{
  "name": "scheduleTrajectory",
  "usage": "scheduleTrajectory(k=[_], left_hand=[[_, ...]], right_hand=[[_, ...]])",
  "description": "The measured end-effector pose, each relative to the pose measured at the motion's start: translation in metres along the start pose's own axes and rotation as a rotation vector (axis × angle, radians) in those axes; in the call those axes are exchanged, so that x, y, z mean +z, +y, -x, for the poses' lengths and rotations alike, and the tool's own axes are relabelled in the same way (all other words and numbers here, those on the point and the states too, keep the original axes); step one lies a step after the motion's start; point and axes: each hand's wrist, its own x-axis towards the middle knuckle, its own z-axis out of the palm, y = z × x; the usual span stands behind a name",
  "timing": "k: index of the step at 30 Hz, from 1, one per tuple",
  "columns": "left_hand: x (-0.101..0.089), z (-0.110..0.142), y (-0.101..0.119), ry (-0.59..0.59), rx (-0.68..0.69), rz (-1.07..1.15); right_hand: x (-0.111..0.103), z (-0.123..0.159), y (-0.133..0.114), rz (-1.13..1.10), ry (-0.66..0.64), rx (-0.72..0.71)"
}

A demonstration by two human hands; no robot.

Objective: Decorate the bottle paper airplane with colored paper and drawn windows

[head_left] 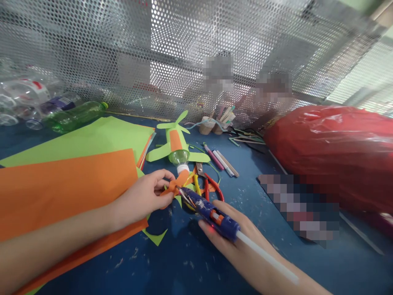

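My left hand pinches an orange paper propeller at its edge, just in front of the model plane. My right hand is wrapped round a blue glue gun, whose nozzle meets the propeller's middle. A white glue stick juts from the gun's back end. The plane is a clear bottle covered in green paper, with an orange strip, green wings and a tail; its white cap faces me. Scissors with red handles lie behind the gun, partly hidden, beside a yellow handle.
Green and orange paper sheets cover the left, with a green scrap nearby. Marker pens lie beyond the scissors. Plastic bottles, cups of sticks and a red plastic bag line a perforated metal screen.
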Motion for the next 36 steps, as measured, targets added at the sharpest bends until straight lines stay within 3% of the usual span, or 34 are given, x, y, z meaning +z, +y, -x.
scheduleTrajectory(k=[6,12,22,25,31,36], left_hand=[[-0.0006,-0.0005,-0.0009,-0.020,0.005,-0.017],[-0.0004,0.0004,0.0003,-0.029,0.015,-0.009],[0.0004,-0.0002,0.0004,0.063,0.018,-0.038],[0.0002,0.0000,0.0017,0.041,0.032,-0.060],[-0.0009,-0.0002,0.0015,0.031,0.058,-0.072],[-0.0011,-0.0005,-0.0009,0.019,0.065,-0.068]], right_hand=[[-0.0008,-0.0012,-0.0002,-0.035,-0.050,0.007],[-0.0003,-0.0029,0.0001,-0.026,-0.004,0.005],[-0.0038,-0.0023,-0.0002,-0.022,-0.111,0.032],[-0.0028,-0.0035,-0.0010,-0.013,-0.128,0.036],[-0.0023,-0.0031,0.0010,-0.033,-0.047,0.029],[-0.0038,-0.0022,0.0002,-0.043,-0.080,0.005]])
